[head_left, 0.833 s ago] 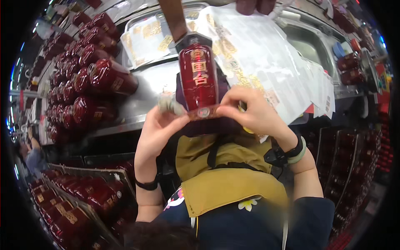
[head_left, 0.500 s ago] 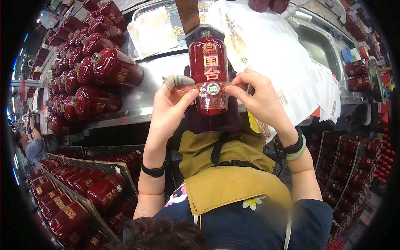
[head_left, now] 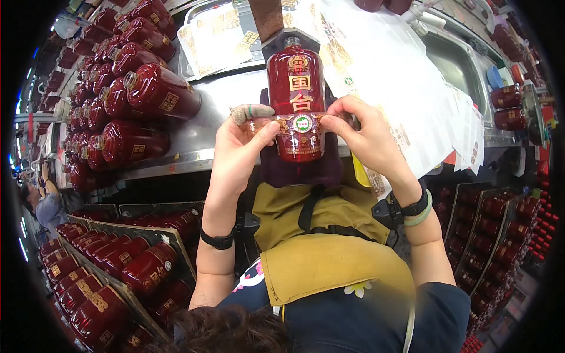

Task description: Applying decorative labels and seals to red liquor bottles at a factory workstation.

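Observation:
A dark red glass bottle (head_left: 297,65) with gold lettering lies in front of me, its neck pointing away. Across its lower half stretches a clear decal strip (head_left: 302,123) with a green and white round emblem and gold patterning. My left hand (head_left: 241,144) pinches the strip's left end between thumb and fingers; a knitted cover (head_left: 252,113) sits on one of its fingers. At the other end, my right hand (head_left: 364,126) pinches the strip with thumb and forefinger. Beneath the bottle lies a dark purple cloth (head_left: 273,170).
Many red bottles (head_left: 159,88) lie stacked on the metal table (head_left: 226,94) at left. White decal sheets (head_left: 382,65) cover the right, beside a sink (head_left: 450,65). Below the table, crates (head_left: 176,235) of bottles flank me on both sides. Another person (head_left: 50,206) is at far left.
The strip's emblem sits slightly higher on the bottle relative to its lettering. Both hands keep their pinch, with only small finger shifts, and the view has moved a little.

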A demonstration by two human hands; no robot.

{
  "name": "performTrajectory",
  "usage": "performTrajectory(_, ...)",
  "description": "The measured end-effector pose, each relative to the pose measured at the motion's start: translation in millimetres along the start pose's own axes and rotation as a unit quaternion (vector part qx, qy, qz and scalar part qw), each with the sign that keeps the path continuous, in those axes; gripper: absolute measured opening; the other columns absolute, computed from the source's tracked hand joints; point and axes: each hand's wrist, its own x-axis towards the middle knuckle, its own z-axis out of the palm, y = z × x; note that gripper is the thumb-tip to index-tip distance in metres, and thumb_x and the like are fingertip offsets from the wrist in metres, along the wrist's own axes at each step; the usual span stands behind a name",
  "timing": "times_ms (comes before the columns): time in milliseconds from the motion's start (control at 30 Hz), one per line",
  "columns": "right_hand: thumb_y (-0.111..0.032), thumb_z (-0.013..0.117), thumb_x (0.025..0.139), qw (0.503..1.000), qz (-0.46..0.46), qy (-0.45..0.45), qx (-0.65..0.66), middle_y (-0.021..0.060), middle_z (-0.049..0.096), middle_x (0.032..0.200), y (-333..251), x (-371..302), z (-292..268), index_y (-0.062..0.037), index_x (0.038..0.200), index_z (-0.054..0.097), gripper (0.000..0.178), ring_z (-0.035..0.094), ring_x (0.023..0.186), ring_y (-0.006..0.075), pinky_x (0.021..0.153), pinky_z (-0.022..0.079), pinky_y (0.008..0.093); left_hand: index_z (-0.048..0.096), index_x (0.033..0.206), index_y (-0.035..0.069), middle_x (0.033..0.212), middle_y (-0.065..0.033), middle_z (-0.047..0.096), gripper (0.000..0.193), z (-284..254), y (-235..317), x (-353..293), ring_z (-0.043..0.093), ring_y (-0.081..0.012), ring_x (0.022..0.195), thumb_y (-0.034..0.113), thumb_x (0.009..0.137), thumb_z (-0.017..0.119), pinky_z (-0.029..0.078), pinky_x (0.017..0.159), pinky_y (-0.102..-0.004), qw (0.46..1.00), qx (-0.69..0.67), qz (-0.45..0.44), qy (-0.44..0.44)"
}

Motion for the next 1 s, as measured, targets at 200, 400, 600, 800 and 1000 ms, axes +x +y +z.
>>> performTrajectory(200, -0.018, 0.075, 0.093, 1.000, -0.001, 0.002, -0.002, 0.0105, 0.067, 0.087, 1.2, -0.6, 0.0, 0.0013, 0.096, 0.069, 0.020, 0.059, 0.077, 0.0195, 0.071, 0.047, 0.0326, 0.063, 0.120, 0.002, 0.100, -0.0015, 0.067, 0.029, 2.5, -1.0, 0.1, 0.060, -0.0075, 0.086, 0.007, 0.095, 0.075, 0.050, 0.076, -0.0241, 1.000, -0.006, -0.005, 0.008)
performTrajectory(400, -0.018, 0.075, 0.093, 1.000, 0.001, 0.002, 0.000, 0.0104, 0.067, 0.088, 1.8, -0.4, 0.1, 0.0010, 0.095, 0.069, 0.021, 0.059, 0.077, 0.0192, 0.071, 0.047, 0.0326, 0.064, 0.120, 0.003, 0.100, -0.0012, 0.067, 0.029, 2.3, -2.2, -0.6, 0.060, -0.0074, 0.086, 0.008, 0.094, 0.076, 0.050, 0.076, -0.0234, 1.000, -0.008, -0.002, 0.008)
performTrajectory(600, -0.019, 0.076, 0.092, 1.000, 0.002, 0.004, 0.001, 0.0098, 0.067, 0.086, 2.5, -0.1, 0.8, 0.0012, 0.094, 0.069, 0.021, 0.058, 0.075, 0.0189, 0.070, 0.047, 0.0321, 0.064, 0.119, 0.003, 0.099, -0.0011, 0.067, 0.029, 3.3, -2.4, -0.6, 0.060, -0.0073, 0.085, 0.008, 0.094, 0.076, 0.049, 0.076, -0.0235, 1.000, -0.010, 0.002, 0.008)
performTrajectory(800, -0.019, 0.077, 0.091, 1.000, 0.013, 0.000, 0.001, 0.0076, 0.065, 0.083, -0.6, 0.6, -0.1, 0.0010, 0.093, 0.070, 0.022, 0.057, 0.072, 0.0151, 0.067, 0.046, 0.0308, 0.064, 0.120, 0.003, 0.100, -0.0011, 0.067, 0.030, 4.4, -2.0, 0.2, 0.060, -0.0078, 0.087, 0.008, 0.093, 0.077, 0.049, 0.077, -0.0238, 1.000, 0.001, 0.002, 0.014)
performTrajectory(1000, -0.025, 0.080, 0.090, 0.996, 0.077, -0.017, 0.032, 0.0027, 0.062, 0.083, 5.6, 4.0, -2.4, 0.0007, 0.100, 0.068, 0.030, 0.057, 0.076, 0.0121, 0.069, 0.048, 0.0298, 0.057, 0.125, -0.001, 0.108, -0.0066, 0.064, 0.042, 4.1, -0.4, 2.4, 0.064, -0.0137, 0.102, 0.006, 0.091, 0.080, 0.054, 0.094, -0.0300, 1.000, -0.016, -0.016, 0.021)
